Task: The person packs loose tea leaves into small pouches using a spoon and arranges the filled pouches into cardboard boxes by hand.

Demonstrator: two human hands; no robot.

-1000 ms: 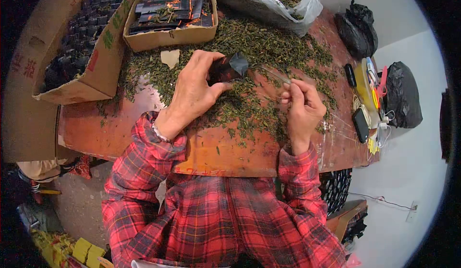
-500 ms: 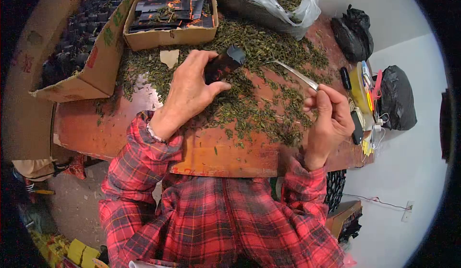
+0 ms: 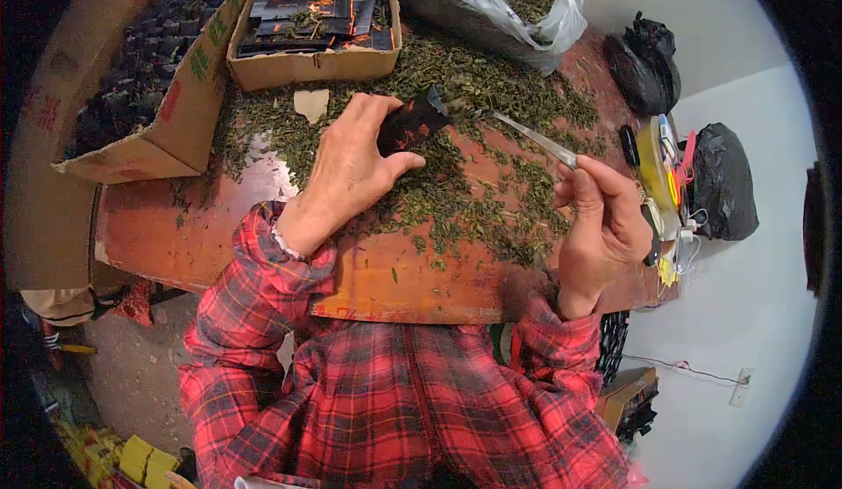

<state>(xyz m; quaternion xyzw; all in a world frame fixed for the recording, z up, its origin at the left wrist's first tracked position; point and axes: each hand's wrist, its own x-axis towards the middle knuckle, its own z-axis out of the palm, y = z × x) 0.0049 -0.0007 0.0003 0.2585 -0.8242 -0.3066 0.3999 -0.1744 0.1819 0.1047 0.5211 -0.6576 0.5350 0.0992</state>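
Note:
My left hand (image 3: 349, 160) is closed around a small black packet (image 3: 414, 125) with orange print. The packet tilts to the right, its open mouth facing the spoon. In my right hand (image 3: 601, 213), thumb and fingers pinch the handle of a slim metal spoon (image 3: 537, 135). Dark leaf bits blur at the spoon's tip, just beside the packet's mouth. Dried green leaves (image 3: 491, 195) lie loose on the reddish wooden table (image 3: 412, 287) below both hands.
A small carton (image 3: 316, 70) of flat black packets stands behind my left hand. At the left is a larger carton (image 3: 132, 160) packed with black packets. A clear plastic bag (image 3: 561, 28) of leaves sits at the back; black bags (image 3: 726, 182) lie right.
The spoon's tip has moved left, close to the packet's mouth, and leaf bits now show there. The packet has tipped further toward the spoon.

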